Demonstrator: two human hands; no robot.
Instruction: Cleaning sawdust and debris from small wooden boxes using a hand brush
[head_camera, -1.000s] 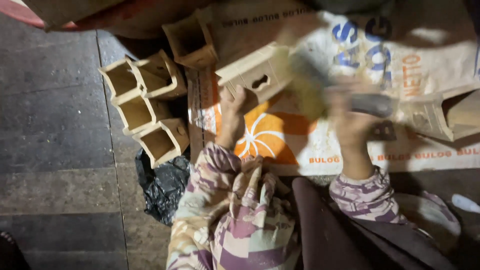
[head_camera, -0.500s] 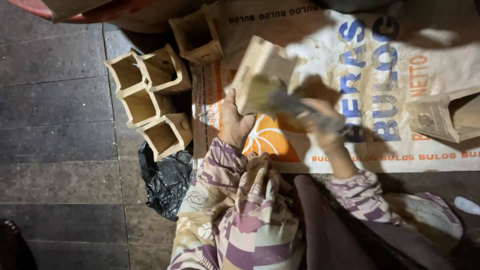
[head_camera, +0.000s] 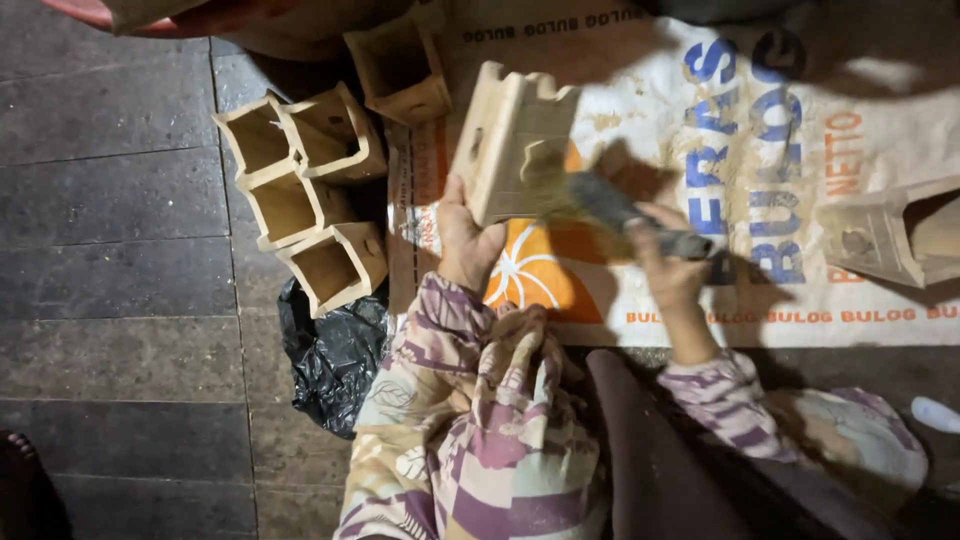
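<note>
My left hand (head_camera: 468, 240) is wrapped around the near edge of a small wooden box (head_camera: 515, 140), holding it tilted up over the printed woven sack (head_camera: 800, 200) spread on the floor. My right hand (head_camera: 665, 265) is closed around the dark handle of a paintbrush (head_camera: 620, 212), and its bristles lie on the box's side — the brush is blurred, so I cannot tell the bristles' exact edge. To the left of the sack, on the dark paving stones (head_camera: 110, 200), sit 4 more open wooden boxes (head_camera: 300, 195) of the same kind, packed against each other, and a 5th wooden box (head_camera: 400, 70) stands just beyond them at the far edge of the sack. A crumpled black plastic bag (head_camera: 335, 355) lies near me, just below those boxes. At the right end of the sack rests another wooden piece (head_camera: 885, 240) — its shape is only partly in view. My patterned sleeves (head_camera: 470, 420) fill the near side.
</note>
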